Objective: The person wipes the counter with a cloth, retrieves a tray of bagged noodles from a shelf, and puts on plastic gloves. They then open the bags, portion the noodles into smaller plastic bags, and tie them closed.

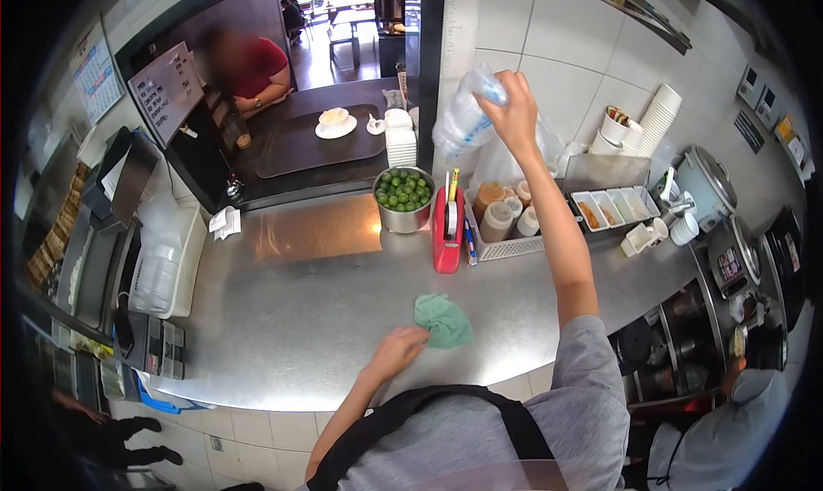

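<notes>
My right hand (514, 110) is raised to the tiled wall and closed on a bundle of clear plastic bags (461, 124) hanging there. My left hand (398, 350) rests low on the steel counter (300, 320), with its fingers pinching the near-left corner of a crumpled green cloth (445, 321). The cloth lies flat on the counter, in front of a red tape dispenser (447, 230).
A steel bowl of limes (403, 193), a basket of sauce bottles (504, 221) and a condiment tray (614, 206) line the back. Paper cups (660, 118) and a rice cooker (708, 182) stand right. A person in red (250, 68) sits beyond the hatch; a co-worker (729, 431) crouches lower right.
</notes>
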`<state>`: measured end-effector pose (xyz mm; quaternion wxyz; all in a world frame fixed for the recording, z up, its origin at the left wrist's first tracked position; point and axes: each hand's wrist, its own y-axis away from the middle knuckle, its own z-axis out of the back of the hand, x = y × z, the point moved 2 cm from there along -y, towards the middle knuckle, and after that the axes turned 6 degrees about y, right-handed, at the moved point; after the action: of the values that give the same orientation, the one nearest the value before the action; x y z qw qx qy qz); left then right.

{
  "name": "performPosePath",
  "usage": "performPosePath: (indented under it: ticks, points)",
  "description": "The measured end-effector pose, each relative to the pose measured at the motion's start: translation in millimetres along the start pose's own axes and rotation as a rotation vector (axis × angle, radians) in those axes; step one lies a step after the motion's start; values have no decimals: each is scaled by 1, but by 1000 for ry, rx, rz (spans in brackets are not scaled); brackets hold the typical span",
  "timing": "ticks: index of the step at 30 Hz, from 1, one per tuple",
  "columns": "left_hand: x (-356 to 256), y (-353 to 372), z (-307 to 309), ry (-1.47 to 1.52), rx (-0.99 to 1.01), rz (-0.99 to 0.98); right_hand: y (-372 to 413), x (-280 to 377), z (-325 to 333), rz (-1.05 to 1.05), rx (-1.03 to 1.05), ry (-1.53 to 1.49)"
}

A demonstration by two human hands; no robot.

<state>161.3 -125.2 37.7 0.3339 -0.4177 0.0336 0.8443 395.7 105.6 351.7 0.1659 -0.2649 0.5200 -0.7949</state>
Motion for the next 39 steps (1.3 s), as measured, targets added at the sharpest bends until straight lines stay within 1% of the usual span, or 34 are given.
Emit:
performPosePath:
  ticks: [1, 4, 7, 8, 9, 10, 11, 12, 13, 14, 15, 16, 17, 19, 20, 21, 22, 23, 24, 26, 27, 29, 30, 31, 33, 35, 36, 39]
  points:
    - [0, -7, -13, -73, 44, -75, -2, -16, -18, -16, 42, 49]
    - [-35, -31, -28, -501, -18, -205, 4, -67, -71, -62, 149, 187]
    - [1, -30, -64, -608, -12, -181, 32, -117, -120, -117, 229, 267]
    - [2, -32, -65, -557, -69, -208, 44, -137, -138, -120, 256, 254]
    - [7, -34, -69, -515, -34, -192, 57, -152, -150, -31, 242, 219]
    - [15, -38, -73, -473, -9, -164, 70, -168, -163, -51, 283, 183]
    - [20, -42, -74, -429, 7, -128, 83, -191, -181, -22, 291, 206]
    - [20, -44, -72, -415, -38, -137, 88, -190, -180, -76, 363, 158]
    - [18, -49, -69, -403, -83, -150, 97, -206, -191, -57, 386, 258]
    - [17, -53, -67, -393, -129, -168, 95, -210, -191, -49, 403, 253]
    - [19, -54, -66, -404, -156, -144, 90, -204, -190, -113, 461, 249]
    - [19, -55, -69, -412, -172, -126, 86, -202, -189, -73, 479, 345]
    - [21, -55, -69, -420, -182, -117, 79, -194, -187, -94, 550, 354]
    - [27, -59, -73, -397, -86, -54, 69, -210, -195, -64, 730, 394]
    - [27, -55, -76, -374, -31, -32, 67, -215, -193, -91, 810, 377]
    - [24, -47, -73, -319, -24, -19, 61, -212, -191, -121, 887, 365]
    - [18, -38, -66, -267, -14, -8, 51, -178, -174, -210, 910, 396]
    - [10, -28, -57, -213, -4, -3, 43, -114, -137, -299, 931, 433]
    - [-1, -14, -45, -176, 11, 74, 40, -76, -119, -389, 948, 473]
    - [-21, 29, -17, -102, 46, 218, 64, -86, -132, -57, 668, 381]
    - [-19, 51, -9, -89, 30, 277, 82, -90, -137, 98, 522, 328]
    - [-12, 101, 4, -62, 4, 398, 123, -54, -139, 583, 333, 32]
    - [-16, 131, 20, -101, 12, 520, 141, -7, -126, 242, 635, -194]
    - [-24, 163, 37, -139, 20, 641, 166, 58, -105, -116, 923, -413]
    - [-31, 231, 60, -173, -26, 893, 216, 146, -96, -233, 1063, -579]
    - [-51, 292, 85, -178, -158, 1006, 260, 227, -100, -279, 1282, -728]
    - [-61, 324, 96, -185, -221, 1065, 278, 269, -103, -216, 1366, -726]
    - [-74, 404, 109, -160, -346, 1085, 307, 388, -114, -29, 1581, -715]
